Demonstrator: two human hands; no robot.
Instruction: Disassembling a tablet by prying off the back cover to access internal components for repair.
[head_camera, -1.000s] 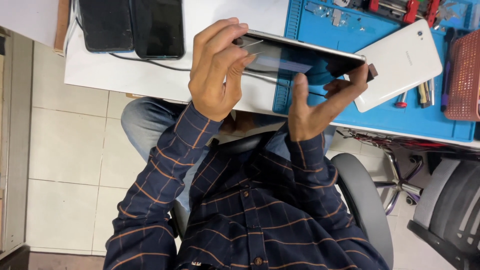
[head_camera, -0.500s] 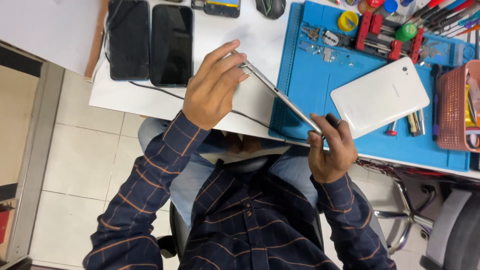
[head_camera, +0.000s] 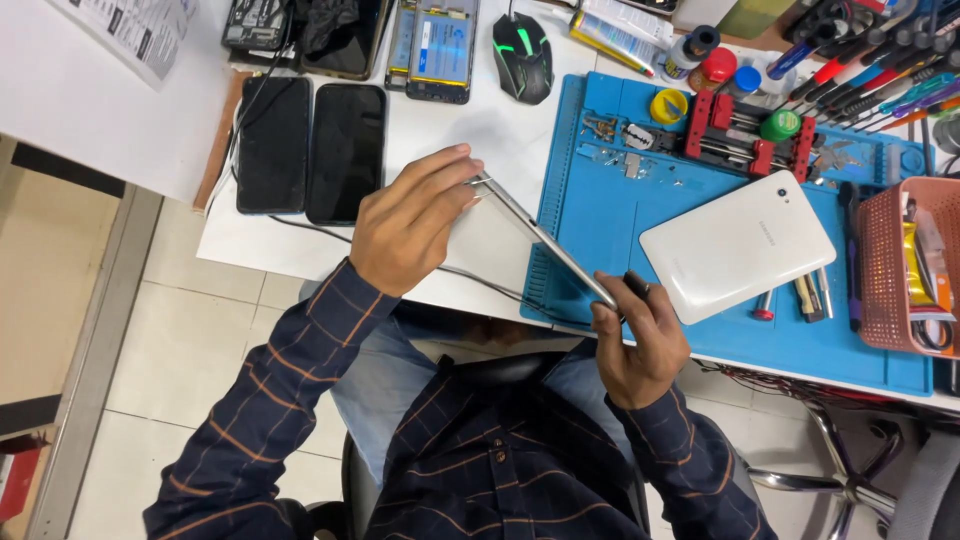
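I hold a thin tablet (head_camera: 545, 240) edge-on between both hands, above the front edge of the white table (head_camera: 470, 130). My left hand (head_camera: 405, 225) grips its far upper end with the fingertips. My right hand (head_camera: 640, 345) pinches its near lower end and also has a small dark tool (head_camera: 637, 285) between its fingers. Only the tablet's slim grey side shows. A white tablet back cover (head_camera: 738, 245) lies on the blue work mat (head_camera: 600, 200) just right of my right hand.
Two dark phones (head_camera: 312, 150) lie side by side at the left. A mouse (head_camera: 522, 45), opened phones, a red clamp jig (head_camera: 750, 135), screwdrivers (head_camera: 870, 75) and a pink basket (head_camera: 910, 265) stand at the back and right. Cables run under the tablet.
The view has dropped back and more of the table shows. The tablet has tilted from screen-up to edge-on, and my right hand has slid lower along its near end.
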